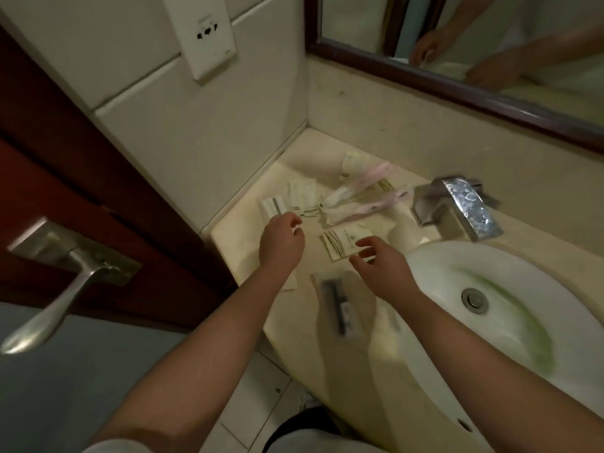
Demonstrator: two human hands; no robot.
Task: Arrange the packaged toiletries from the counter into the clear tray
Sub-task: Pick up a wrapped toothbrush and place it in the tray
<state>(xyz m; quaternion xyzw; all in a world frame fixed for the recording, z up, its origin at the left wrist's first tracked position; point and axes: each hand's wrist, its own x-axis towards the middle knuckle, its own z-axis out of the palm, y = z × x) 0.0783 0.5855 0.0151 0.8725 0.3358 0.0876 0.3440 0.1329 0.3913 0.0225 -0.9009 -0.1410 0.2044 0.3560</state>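
Several packaged toiletries lie on the cream counter (235, 237) left of the sink. Pink toothbrush packets (359, 197) and white sachets (300, 191) sit at the back, where a faint glossy outline may be the clear tray (282, 168). A small white box (271, 206) lies at the left. My left hand (282, 238) hovers just in front of that box with its fingers curled; blur hides whether it pinches anything. My right hand (380, 266) is spread over a white packet with gold stripes (340, 248). A black item in a clear packet (340, 305) lies near the front edge.
A chrome faucet (464, 207) stands right of the packets, and the white basin (490, 305) lies beyond my right hand. A mirror (490, 44) hangs on the back wall. A dark red door with a metal handle (65, 282) is close on the left.
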